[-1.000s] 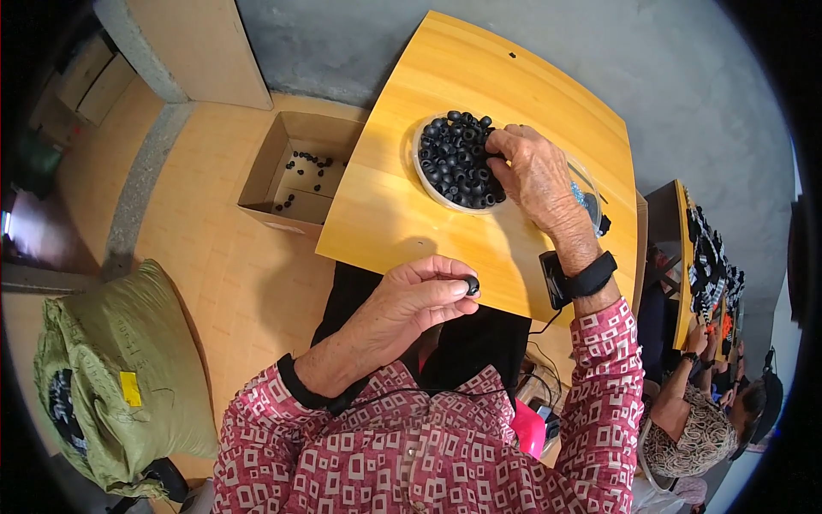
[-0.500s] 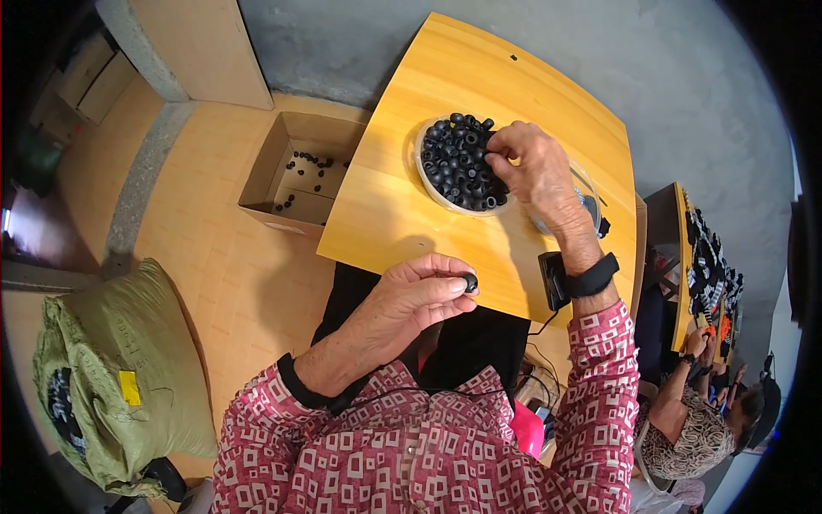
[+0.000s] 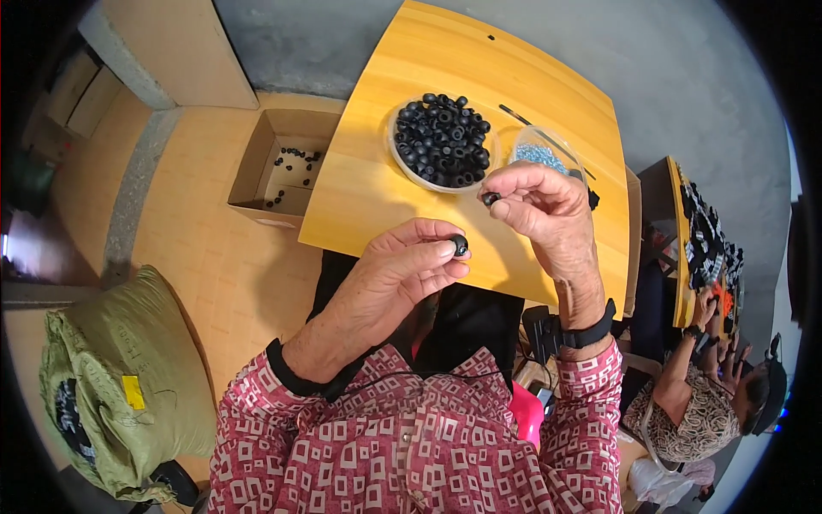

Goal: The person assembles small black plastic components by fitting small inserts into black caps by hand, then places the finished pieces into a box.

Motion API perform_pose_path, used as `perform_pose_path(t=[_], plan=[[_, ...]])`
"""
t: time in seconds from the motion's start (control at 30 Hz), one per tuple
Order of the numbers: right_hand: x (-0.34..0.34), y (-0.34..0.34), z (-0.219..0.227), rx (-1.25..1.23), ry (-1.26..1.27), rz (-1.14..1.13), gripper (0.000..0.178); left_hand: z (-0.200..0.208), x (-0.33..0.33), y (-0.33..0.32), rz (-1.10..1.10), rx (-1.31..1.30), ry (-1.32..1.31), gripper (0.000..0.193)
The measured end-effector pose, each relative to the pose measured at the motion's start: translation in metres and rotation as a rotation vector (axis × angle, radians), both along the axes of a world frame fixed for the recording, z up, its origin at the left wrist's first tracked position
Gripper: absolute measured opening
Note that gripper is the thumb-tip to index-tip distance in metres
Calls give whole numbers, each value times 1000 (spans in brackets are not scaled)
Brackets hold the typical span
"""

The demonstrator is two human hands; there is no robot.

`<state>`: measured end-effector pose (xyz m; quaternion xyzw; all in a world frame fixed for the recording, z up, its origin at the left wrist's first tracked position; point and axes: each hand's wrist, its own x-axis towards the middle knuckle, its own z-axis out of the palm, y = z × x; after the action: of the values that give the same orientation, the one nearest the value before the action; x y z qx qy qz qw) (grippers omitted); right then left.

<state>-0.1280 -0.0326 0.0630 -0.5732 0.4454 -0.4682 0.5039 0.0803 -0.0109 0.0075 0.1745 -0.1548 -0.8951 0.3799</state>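
Note:
My left hand [image 3: 398, 261] pinches a small black hollow cap [image 3: 460, 246] between thumb and fingers, just over the table's near edge. Up and to the right, my right hand [image 3: 552, 210] grips another small round black piece [image 3: 491, 199] at its fingertips; the two pieces are apart. Beyond both hands, a round clear tub [image 3: 392, 144] is heaped with similar black hollow caps [image 3: 441, 141]. Partly behind my right hand stands a second clear tub [image 3: 558, 137] containing small light-blue pieces [image 3: 538, 155].
The yellow wooden table [image 3: 342, 206] has dark slim rods near the second tub. At its left, an open cardboard box [image 3: 248, 184] holds scattered black pieces. A green sack [image 3: 128, 368] stands at the lower left. Another person [image 3: 685, 411] works at a table on the right.
My right hand has come back from the heaped tub toward my left hand, now with a black piece in its fingertips. The left hand keeps its cap. The view has shifted slightly.

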Motion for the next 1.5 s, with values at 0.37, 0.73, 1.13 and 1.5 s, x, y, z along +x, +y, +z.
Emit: perform_pose_path(t=[0.37, 0.73, 1.13, 1.5], plan=[[-10, 57, 6, -158, -72, -68, 21, 19, -19, 19, -17, -59, 12, 18], [-23, 106, 6, -93, -384, -90, 22, 34, -35, 47, -103, -112, 81, 18], [-16, 140, 15, -333, -75, -286, 23, 44, -42, 70, -135, -150, 55, 17], [-18, 158, 20, -270, -110, -410, 22, 45, -51, 81, -165, -150, 94, 18]])
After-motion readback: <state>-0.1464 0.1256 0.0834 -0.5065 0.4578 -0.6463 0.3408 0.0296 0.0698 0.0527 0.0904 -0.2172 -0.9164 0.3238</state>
